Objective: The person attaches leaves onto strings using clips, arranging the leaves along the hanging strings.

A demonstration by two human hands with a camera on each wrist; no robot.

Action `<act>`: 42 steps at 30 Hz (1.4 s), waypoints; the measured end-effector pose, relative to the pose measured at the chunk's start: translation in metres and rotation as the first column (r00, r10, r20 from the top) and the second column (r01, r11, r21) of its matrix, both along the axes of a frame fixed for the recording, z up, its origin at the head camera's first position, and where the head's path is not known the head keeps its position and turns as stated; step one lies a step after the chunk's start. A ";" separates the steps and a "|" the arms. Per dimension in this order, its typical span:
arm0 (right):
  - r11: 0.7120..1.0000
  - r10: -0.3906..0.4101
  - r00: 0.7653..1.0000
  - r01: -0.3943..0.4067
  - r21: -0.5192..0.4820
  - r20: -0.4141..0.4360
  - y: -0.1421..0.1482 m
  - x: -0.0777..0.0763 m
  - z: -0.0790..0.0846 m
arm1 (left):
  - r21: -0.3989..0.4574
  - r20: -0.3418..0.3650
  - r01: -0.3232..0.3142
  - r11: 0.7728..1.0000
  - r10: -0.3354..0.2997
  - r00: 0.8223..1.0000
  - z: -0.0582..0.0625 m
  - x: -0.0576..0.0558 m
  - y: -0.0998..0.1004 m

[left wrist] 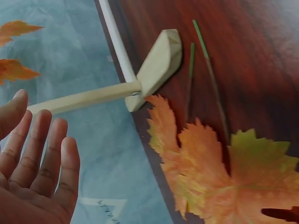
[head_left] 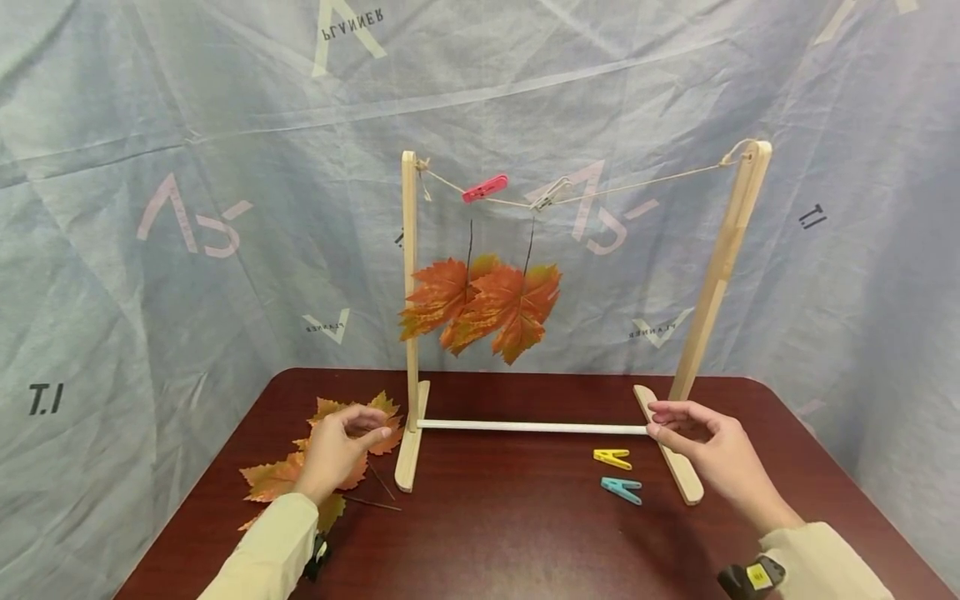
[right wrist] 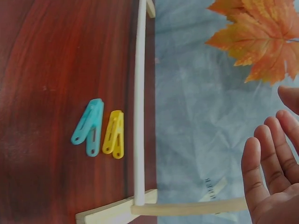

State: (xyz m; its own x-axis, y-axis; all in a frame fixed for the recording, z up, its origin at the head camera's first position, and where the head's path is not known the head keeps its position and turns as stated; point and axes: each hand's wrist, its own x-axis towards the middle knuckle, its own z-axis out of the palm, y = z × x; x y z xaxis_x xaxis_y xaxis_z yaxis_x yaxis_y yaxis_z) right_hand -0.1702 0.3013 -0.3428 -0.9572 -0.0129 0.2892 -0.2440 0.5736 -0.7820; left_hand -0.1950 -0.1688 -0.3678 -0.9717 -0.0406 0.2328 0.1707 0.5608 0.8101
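My left hand (head_left: 341, 446) is held over a pile of orange maple leaves (head_left: 273, 479) beside the stand's left foot. In the left wrist view its fingers are relaxed, with nothing in them. My right hand (head_left: 712, 442) hovers near the right foot of the wooden stand (head_left: 723, 275), likewise holding nothing in the right wrist view. Two orange maple leaves (head_left: 517, 308) hang by dark stems under the twine (head_left: 637, 185), below a pink clothespin (head_left: 485, 188) and a white clothespin (head_left: 551, 194). A yellow clothespin (right wrist: 113, 134) and a blue clothespin (right wrist: 88, 126) lie on the table.
A white rod (head_left: 532, 427) joins the stand's two feet low over the dark red-brown table (head_left: 495, 533). Behind the table hangs a grey printed cloth (head_left: 225, 317). Two leaf stems (left wrist: 215, 88) stick out from the pile toward the table's middle.
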 end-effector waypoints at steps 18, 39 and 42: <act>1.000 0.016 0.996 -0.018 0.013 0.086 0.009 0.003 -0.039 | 0.002 0.070 0.025 1.000 -0.025 0.997 -0.028 0.008 -0.012; 1.000 -0.011 0.975 0.009 0.008 0.220 0.010 0.001 -0.070 | -0.077 0.145 0.116 0.990 -0.104 0.984 -0.061 0.013 -0.016; 1.000 -0.015 0.973 0.009 0.027 0.230 0.011 0.001 -0.073 | -0.092 0.141 0.137 0.986 -0.123 0.982 -0.065 0.014 -0.018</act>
